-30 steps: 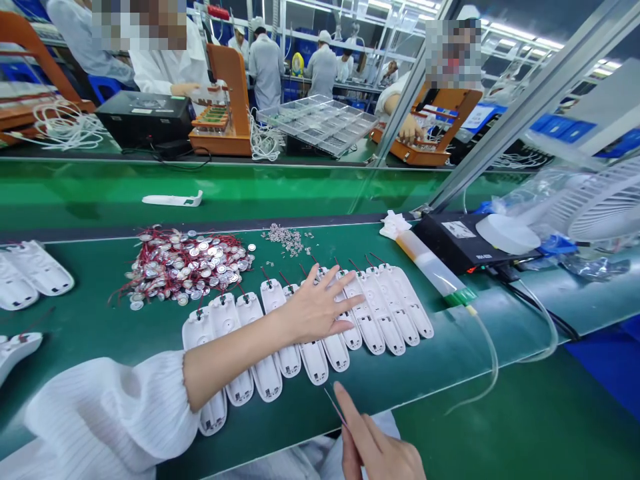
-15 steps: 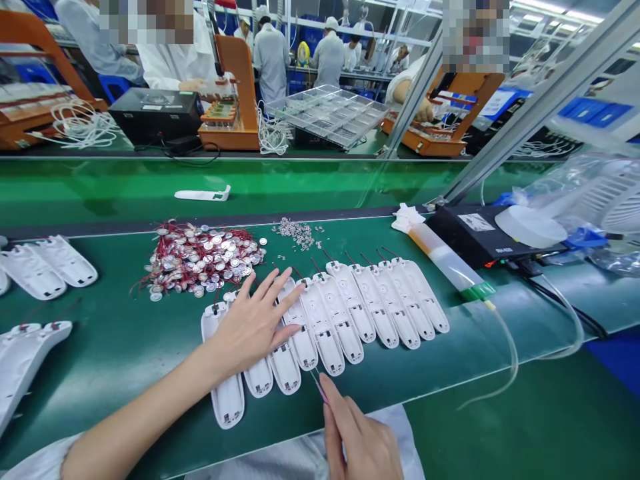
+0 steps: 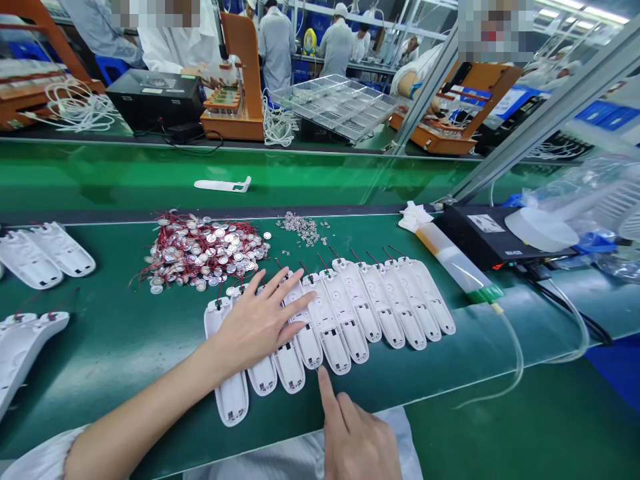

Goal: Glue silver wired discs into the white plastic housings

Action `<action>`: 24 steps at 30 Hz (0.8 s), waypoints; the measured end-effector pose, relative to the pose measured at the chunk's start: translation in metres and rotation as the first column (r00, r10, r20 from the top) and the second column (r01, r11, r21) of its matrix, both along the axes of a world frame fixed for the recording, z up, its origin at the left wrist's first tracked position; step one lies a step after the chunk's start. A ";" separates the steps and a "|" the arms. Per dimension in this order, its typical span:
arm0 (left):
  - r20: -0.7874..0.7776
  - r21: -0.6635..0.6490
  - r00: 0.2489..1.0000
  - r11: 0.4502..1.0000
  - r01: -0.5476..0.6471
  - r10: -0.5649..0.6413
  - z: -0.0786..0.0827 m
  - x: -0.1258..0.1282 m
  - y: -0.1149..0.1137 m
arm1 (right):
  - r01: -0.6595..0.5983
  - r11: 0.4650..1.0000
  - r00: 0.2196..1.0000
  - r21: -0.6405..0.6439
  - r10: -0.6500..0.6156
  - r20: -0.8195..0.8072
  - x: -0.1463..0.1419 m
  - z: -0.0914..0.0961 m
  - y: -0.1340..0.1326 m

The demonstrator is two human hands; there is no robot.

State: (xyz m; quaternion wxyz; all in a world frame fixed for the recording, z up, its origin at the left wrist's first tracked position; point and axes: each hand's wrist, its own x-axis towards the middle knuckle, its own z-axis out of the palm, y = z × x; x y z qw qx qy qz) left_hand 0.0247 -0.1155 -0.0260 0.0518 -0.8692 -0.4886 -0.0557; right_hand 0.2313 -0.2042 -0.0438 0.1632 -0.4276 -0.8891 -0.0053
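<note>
A row of white plastic housing halves [image 3: 334, 327] lies side by side on the green work surface, with thin red wires at their upper ends. My left hand [image 3: 260, 320], fingers spread, rests flat across the left part of the row and covers several of them. Below the row, my right hand [image 3: 357, 433] has its index finger stretched to the lower end of one housing, its other fingers curled. It holds a slim tool with a thin metal tip, now almost wholly hidden behind the finger.
A heap of silver discs with red wires [image 3: 205, 250] and a pile of small clear parts [image 3: 303, 229] lie behind. More housings [image 3: 33, 257] are at left. At right are a syringe barrel [image 3: 453, 260] with a hose and a black box [image 3: 495, 230]. Co-workers [image 3: 170, 40] sit opposite.
My right index finger has moved up slightly to the housing's lower end, and the tool is now mostly hidden. My left hand stays on the row. The view has shifted slightly.
</note>
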 end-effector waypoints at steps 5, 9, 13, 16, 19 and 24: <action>-0.014 0.002 1.000 1.000 0.002 -0.002 0.000 0.000 0.000 | -0.063 0.997 0.994 0.037 0.060 0.088 0.000 0.000 0.002; -0.015 0.009 1.000 1.000 0.004 -0.004 0.000 0.000 0.000 | -0.066 0.992 0.994 0.106 0.056 0.095 -0.003 0.006 0.009; -0.022 0.017 1.000 1.000 -0.003 0.004 0.000 0.000 0.000 | -0.058 0.995 0.998 0.081 0.056 0.029 0.000 0.014 0.011; -0.018 0.022 1.000 1.000 -0.006 0.007 -0.001 0.000 0.000 | -0.042 0.999 0.997 0.002 0.042 -0.066 0.002 0.015 0.001; 0.006 0.021 1.000 1.000 -0.003 0.003 -0.002 0.000 0.000 | -0.053 0.999 0.991 -0.010 0.051 -0.126 -0.002 0.009 -0.013; 0.029 0.005 1.000 1.000 -0.004 0.003 -0.002 0.000 0.000 | -0.008 0.998 0.996 -0.055 0.003 -0.092 -0.010 -0.001 -0.023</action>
